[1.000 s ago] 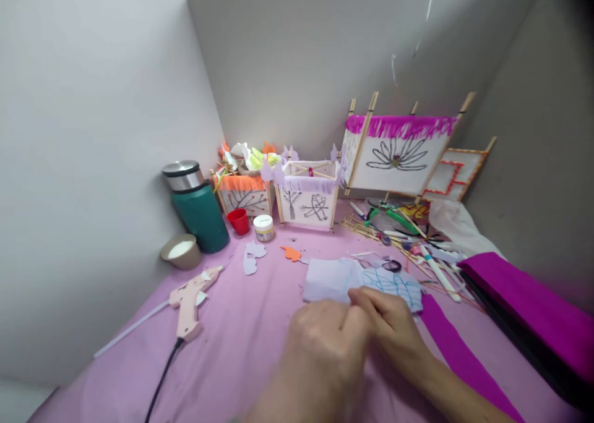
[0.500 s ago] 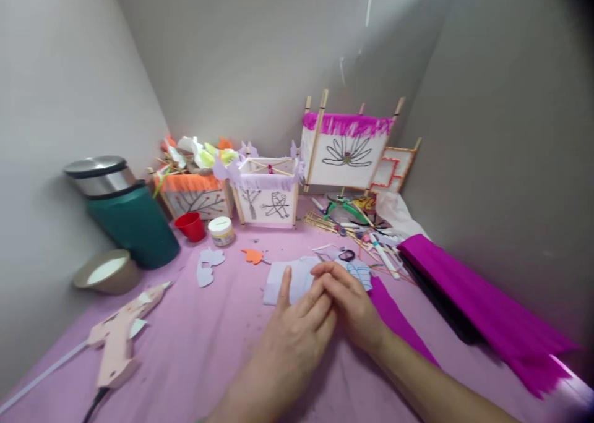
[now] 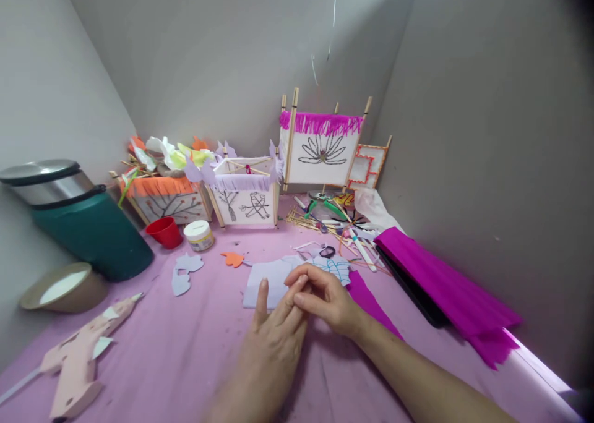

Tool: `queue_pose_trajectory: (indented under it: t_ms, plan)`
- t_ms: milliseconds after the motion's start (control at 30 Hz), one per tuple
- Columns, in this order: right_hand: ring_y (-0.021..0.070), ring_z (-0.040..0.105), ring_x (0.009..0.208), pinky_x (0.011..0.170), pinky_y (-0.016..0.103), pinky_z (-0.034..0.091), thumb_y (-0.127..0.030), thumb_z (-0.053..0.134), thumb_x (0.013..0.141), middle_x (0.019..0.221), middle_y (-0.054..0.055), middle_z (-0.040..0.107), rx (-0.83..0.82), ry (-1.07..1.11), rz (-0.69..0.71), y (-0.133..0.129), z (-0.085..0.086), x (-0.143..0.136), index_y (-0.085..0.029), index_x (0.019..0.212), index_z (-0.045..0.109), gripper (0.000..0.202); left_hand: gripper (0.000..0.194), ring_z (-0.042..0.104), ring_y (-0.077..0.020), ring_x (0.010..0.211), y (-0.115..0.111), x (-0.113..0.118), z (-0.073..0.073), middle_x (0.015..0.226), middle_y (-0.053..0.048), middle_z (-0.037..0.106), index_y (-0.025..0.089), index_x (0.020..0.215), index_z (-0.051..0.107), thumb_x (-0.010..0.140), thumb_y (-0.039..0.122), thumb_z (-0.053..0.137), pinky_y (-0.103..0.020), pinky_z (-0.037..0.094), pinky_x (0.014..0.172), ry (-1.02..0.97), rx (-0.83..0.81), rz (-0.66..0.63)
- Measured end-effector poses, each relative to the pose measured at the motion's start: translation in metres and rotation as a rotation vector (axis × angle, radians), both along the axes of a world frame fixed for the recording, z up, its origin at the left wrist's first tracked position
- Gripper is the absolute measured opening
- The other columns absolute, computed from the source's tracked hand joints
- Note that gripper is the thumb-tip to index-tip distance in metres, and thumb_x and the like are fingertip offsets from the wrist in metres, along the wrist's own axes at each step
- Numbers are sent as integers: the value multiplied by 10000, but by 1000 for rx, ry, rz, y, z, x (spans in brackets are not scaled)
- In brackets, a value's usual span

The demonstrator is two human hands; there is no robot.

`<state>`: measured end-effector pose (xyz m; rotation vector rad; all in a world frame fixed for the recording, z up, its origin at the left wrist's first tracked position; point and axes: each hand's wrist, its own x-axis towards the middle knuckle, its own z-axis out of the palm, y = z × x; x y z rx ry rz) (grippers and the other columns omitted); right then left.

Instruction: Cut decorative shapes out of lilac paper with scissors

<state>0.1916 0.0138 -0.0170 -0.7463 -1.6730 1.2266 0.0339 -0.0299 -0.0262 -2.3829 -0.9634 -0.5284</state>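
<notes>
My left hand stretches over the table with its thumb raised and fingers extended, holding nothing I can see. The fingers of my right hand are closed around the fingertips of the left one. Anything small between them is hidden. Just beyond both hands lies a pale lilac paper sheet, partly covered by them. Beside it, a lilac piece carries blue drawn lines. A magenta paper strip runs out from under the right forearm's far side.
A pink glue gun, bowl, teal flask, red cup and white jar stand left. Decorated lanterns line the back. Sticks and markers clutter the right, near magenta crepe paper on a black object.
The view has turned rightward, so everything appears further left. My hands stay together, the right fingers still at the left fingertips.
</notes>
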Motion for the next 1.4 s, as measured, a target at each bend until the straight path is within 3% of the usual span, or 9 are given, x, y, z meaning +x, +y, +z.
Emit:
queue_pose_trajectory:
  t_ms: [400, 767, 933, 1067, 1200, 1300, 1367, 1400]
  plan:
    - [124, 416, 617, 572, 240, 319, -300, 614, 758, 681, -20, 500, -146, 61, -26, 1, 1, -5, -165, 862, 613, 170, 338, 418, -189, 1270, -2, 3, -5, 1138, -7, 661, 214, 1019, 673, 908, 142, 362, -539, -95, 1169, -13, -31, -5]
    - [126, 444, 611, 565, 233, 356, -348, 559, 816, 664, -18, 496, -103, 45, -107, 0, 0, -7, -175, 766, 572, 181, 346, 410, -199, 1301, 2, 7, -8, 1209, -49, 637, 171, 1164, 609, 959, 201, 332, -568, -93, 1164, -44, -48, -51]
    - [130, 469, 588, 576, 243, 383, -443, 511, 889, 614, -14, 505, -68, -15, -185, 1, -4, -12, -177, 659, 530, 352, 313, 494, -195, 1232, 4, 6, -2, 1136, -72, 671, 139, 1157, 609, 933, 153, 390, -546, 41, 1183, -169, -152, -171]
    - [118, 462, 548, 554, 246, 355, -438, 462, 935, 578, -21, 493, 99, -175, -270, -1, -11, -15, -175, 620, 511, 414, 276, 598, -149, 1075, 4, -1, 6, 996, -40, 718, 157, 1016, 650, 849, 80, 444, -498, 106, 1186, -352, -247, -273]
    - [102, 390, 493, 511, 254, 293, -430, 438, 949, 523, -39, 404, 208, -273, -304, -1, -16, -14, -184, 562, 421, 459, 222, 650, -122, 913, 2, -7, 12, 912, -11, 734, 183, 901, 656, 762, 91, 509, -453, 192, 1169, -427, -319, -349]
    - [100, 355, 478, 501, 262, 266, -427, 421, 953, 508, -41, 365, 240, -277, -316, 0, -15, -13, -190, 536, 380, 481, 232, 664, -129, 894, 4, -11, 16, 912, -22, 739, 196, 905, 656, 778, 101, 486, -442, 293, 1122, -512, -347, -399]
    - [104, 381, 481, 516, 262, 283, -412, 407, 961, 510, -36, 393, 254, -261, -324, 0, -14, -12, -188, 540, 415, 477, 258, 666, -155, 919, 11, -22, 21, 940, -50, 738, 206, 931, 662, 814, 119, 450, -428, 399, 1038, -583, -338, -285]
    - [107, 400, 485, 525, 261, 295, -405, 403, 965, 513, -32, 412, 257, -250, -328, -1, -14, -12, -186, 548, 439, 472, 272, 665, -170, 926, 17, -30, 24, 961, -66, 734, 210, 953, 664, 832, 132, 432, -412, 448, 978, -612, -335, -144]
